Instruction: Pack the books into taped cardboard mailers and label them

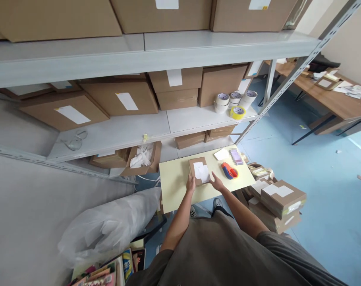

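Observation:
A small brown cardboard box (195, 163) rests on the pale yellow table (171, 186), with white paper (201, 171) on its top. My left hand (191, 184) grips the box at its near left side, fingers pointing away from me. At the near right corner, my right hand (217, 183) holds the box, its thumb side by the edge of the paper. Right of the box lies a red and blue tape dispenser (228, 171). Behind it are a white sheet (221, 154) and a blurred purple item (236, 156).
Metal shelving (123, 129) with cardboard boxes stands ahead, tape rolls (222, 99) on its middle shelf. Stacked parcels (283, 196) sit on the floor at right. A large plastic-wrapped roll (114, 222) lies at left. A brown desk (332, 95) stands farther right.

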Motion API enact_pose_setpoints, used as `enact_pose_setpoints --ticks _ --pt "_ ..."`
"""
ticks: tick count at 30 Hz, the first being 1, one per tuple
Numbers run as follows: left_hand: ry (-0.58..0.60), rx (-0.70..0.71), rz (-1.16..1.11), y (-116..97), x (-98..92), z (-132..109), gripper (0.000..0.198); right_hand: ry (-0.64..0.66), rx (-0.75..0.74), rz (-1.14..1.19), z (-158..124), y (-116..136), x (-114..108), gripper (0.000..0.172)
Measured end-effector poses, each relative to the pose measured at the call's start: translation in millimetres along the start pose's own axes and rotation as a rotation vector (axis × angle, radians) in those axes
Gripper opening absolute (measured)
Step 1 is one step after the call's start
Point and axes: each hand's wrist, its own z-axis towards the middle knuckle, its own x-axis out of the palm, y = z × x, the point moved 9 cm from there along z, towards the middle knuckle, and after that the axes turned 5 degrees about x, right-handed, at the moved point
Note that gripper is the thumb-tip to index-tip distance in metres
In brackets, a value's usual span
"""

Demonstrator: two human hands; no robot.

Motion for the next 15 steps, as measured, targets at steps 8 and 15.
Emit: enact_pose_setpoints --ticks 8,15 --pt "-0.095 0.337 0.016 -114 41.3 25 0.06 -0.249 -0.181 -0.023 27 12 -96 0.078" --pt "0.028 0.317 0.088 -168 128.4 85 0.063 -0.232 -0.112 -0.038 95 -28 -158 0.074"
